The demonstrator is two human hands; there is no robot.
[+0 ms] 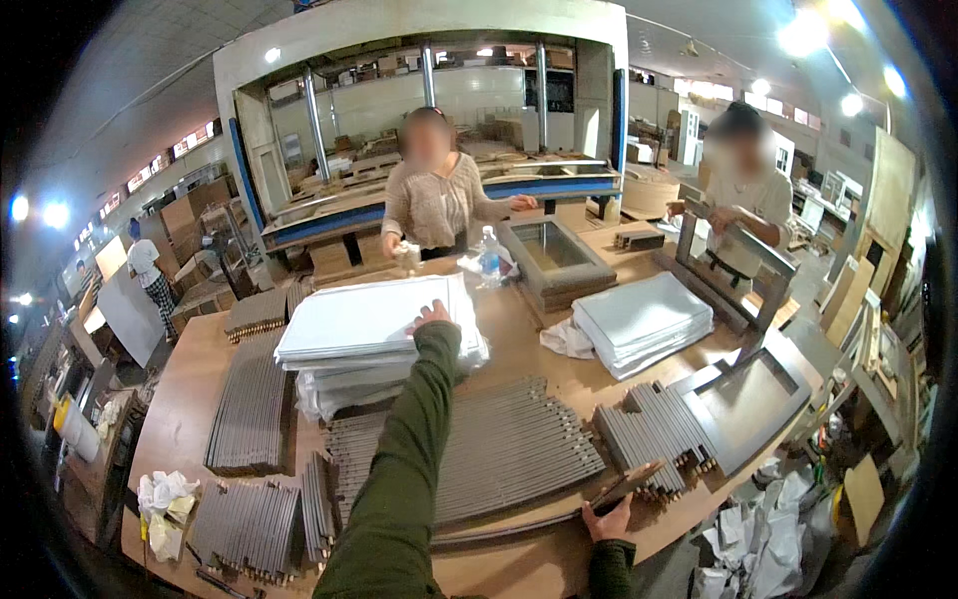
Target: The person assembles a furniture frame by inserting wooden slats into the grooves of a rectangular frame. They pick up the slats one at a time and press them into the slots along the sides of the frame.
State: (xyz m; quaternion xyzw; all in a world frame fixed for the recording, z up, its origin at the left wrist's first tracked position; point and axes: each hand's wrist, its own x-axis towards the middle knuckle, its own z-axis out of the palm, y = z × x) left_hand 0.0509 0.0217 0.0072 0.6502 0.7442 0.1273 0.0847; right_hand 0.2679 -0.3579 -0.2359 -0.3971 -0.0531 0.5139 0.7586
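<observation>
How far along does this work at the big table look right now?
Done, it seems: two assembled grey frames sit on the table, and another at its right edge. In hand: the left hand rests on a stack of white panels, and the right hand grips a long grey strip. Left: probably plenty, judging by the rows of loose grey strips and a second white stack.

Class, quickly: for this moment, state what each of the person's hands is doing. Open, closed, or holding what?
Left hand: open, resting flat on the stack of white sheets.
Right hand: closed on a long grey strip at the table's near edge.
</observation>
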